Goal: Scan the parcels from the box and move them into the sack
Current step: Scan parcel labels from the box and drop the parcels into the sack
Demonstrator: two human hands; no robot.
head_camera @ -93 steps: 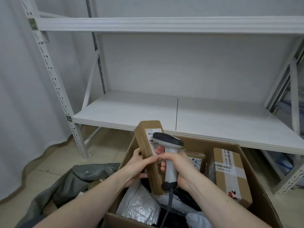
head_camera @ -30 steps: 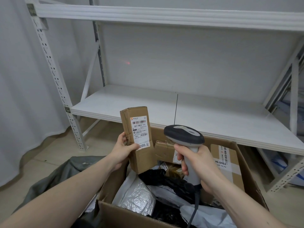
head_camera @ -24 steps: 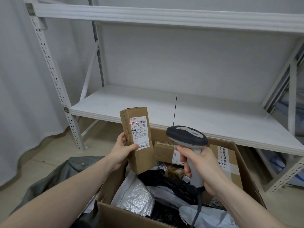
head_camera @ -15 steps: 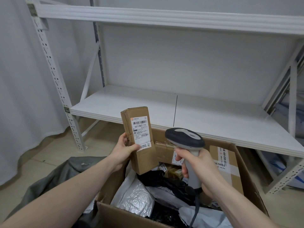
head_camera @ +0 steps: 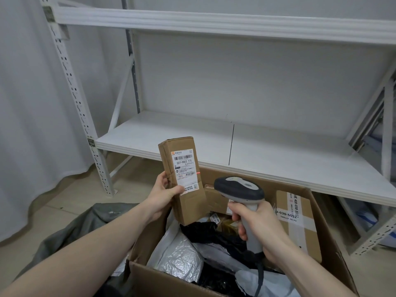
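Head view looks down over two bare forearms reaching above an open cardboard box (head_camera: 334, 273) that stands on the floor in front of a white metal shelf rack (head_camera: 278, 151). Left hand (head_camera: 165, 196) holds a tall brown parcel (head_camera: 182, 181) upright above the box's left rim; its fingers (head_camera: 164, 179) are curled round the parcel's left edge and the thumb presses on the lower corner of the white shipping label (head_camera: 185, 170), which faces the camera. A small red scan light (head_camera: 198, 172) falls at the label's right edge, beside a barcode. Right hand (head_camera: 259, 228) grips the grey handle of a barcode scanner (head_camera: 240, 189), fingers wrapped tightly round it, the dark head aimed toward the parcel; the scanner's cable (head_camera: 259, 277) hangs down into the box. Parcel and scanner are near each other but apart.

Inside the box lie more parcels: a silver padded mailer (head_camera: 182, 260) at the near left, black plastic bags (head_camera: 216, 234) in the middle, a pale grey mailer (head_camera: 265, 284) at the near right, small brown cartons at the back, and a larger taped carton (head_camera: 297, 226) standing against the right wall. A grey sack (head_camera: 70, 236) lies crumpled on the floor to the left of the box, under the left forearm. A pale curtain (head_camera: 27, 103) hangs at the far left
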